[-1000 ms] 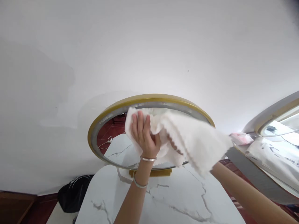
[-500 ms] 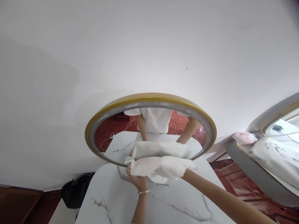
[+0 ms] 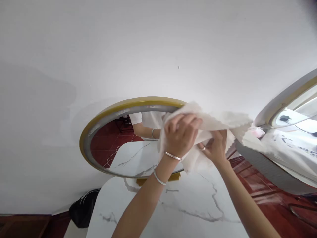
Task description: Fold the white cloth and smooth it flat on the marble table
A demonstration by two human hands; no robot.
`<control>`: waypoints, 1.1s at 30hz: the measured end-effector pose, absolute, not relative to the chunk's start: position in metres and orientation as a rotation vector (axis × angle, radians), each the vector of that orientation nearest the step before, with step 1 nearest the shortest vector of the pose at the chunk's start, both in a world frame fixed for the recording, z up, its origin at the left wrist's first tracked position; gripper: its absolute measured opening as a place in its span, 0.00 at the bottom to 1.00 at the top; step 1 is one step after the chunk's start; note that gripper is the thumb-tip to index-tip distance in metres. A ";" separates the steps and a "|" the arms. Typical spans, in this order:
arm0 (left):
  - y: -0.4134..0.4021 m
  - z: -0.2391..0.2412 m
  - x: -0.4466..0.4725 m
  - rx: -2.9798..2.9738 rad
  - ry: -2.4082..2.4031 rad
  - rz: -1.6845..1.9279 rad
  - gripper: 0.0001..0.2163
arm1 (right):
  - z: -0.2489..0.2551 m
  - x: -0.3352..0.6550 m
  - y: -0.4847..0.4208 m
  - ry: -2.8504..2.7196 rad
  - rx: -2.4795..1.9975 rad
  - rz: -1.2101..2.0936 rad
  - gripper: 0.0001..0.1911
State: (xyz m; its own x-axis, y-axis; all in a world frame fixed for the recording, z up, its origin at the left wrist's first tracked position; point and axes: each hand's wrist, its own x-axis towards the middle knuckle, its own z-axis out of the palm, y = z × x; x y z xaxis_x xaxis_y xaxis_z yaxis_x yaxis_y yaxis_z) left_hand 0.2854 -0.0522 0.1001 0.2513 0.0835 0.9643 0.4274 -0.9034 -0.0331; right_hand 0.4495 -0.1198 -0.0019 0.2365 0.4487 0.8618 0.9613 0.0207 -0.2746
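A white cloth (image 3: 193, 158) with a scalloped edge is bunched over the right part of the oval gold-rimmed mirror (image 3: 136, 102). My left hand (image 3: 182, 134) grips it from the front with curled fingers, at the mirror's right side. Just to the right, my right hand (image 3: 215, 147), with a ring on one finger, is closed on the lower part of the same cloth; some of its fingertips are hidden in the folds. A loose end of the cloth trails off to the right. My left wrist carries two bracelets.
The mirror stands on a white marbled table (image 3: 198, 205) against a grey-white wall (image 3: 148, 49). A black bag (image 3: 84, 210) sits at the lower left. At the right are a second mirror (image 3: 277, 115), a white printed bag (image 3: 284, 145) and a pink-white packet (image 3: 257, 131).
Both hands have lifted the cloth from low in front of the mirror up and right to its right rim. The cloth is now bunched, and the mirror's gold base shows. The view has shifted a little.
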 end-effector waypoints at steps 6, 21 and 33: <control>-0.083 0.000 0.305 -2.480 -0.316 -1.295 0.07 | -0.118 0.408 -0.171 -1.316 -1.686 -0.390 0.32; -0.205 -0.056 0.112 -3.313 -1.003 -0.825 0.13 | -0.164 0.340 -0.313 -1.043 -1.738 -0.081 0.48; -0.214 -0.086 0.021 -3.229 -1.254 -0.701 0.07 | -0.079 0.321 -0.326 -1.619 -1.919 0.580 0.11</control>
State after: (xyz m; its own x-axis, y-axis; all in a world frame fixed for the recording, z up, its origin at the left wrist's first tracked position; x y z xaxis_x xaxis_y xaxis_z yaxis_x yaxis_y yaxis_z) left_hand 0.0210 -0.2140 -0.0862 0.6821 0.6996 0.2131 0.5479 -0.6818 0.4848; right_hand 0.3212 -0.3265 -0.0794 0.1782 0.9836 0.0271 0.7428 -0.1164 -0.6594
